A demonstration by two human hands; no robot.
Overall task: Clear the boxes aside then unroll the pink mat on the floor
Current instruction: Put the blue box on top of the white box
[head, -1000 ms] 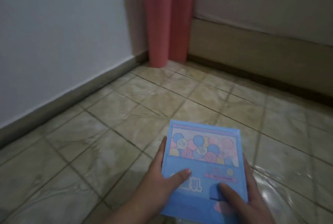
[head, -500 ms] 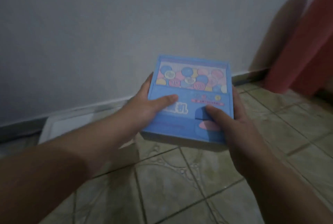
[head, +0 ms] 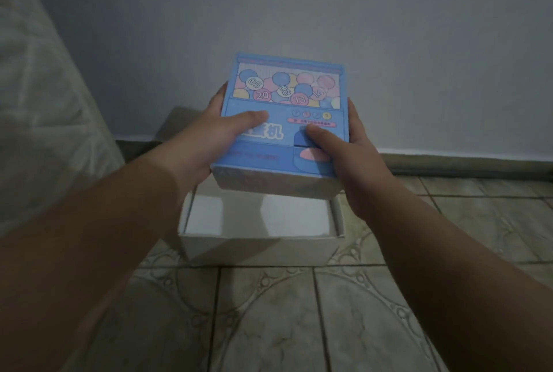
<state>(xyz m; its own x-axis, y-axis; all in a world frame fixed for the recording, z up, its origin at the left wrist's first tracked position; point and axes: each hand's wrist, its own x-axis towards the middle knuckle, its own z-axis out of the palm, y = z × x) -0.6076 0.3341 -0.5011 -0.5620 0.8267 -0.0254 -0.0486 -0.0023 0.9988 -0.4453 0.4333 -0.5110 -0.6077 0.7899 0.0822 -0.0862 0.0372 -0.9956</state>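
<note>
We see both forearms reaching in from the lower corners of the frame toward its centre. The left hand (head: 209, 135) clasps the left edge of the blue box (head: 284, 120), thumb laid flat across its printed top and fingers wrapped round the side. The right hand (head: 348, 156) grips the right edge in the same way, thumb pressing near the dark slot on the top. The blue box sits just above centre, lifted over an open white box (head: 260, 240) that stands on the tiled floor (head: 269, 320) against the wall (head: 299, 12). We cannot tell whether the two boxes touch; the far part of the white box is hidden behind the blue one. A brownish shape behind the left hand is too obscured to identify. Pale fabric (head: 39, 96) fills the left side of the frame, cut off by the edge.
</note>
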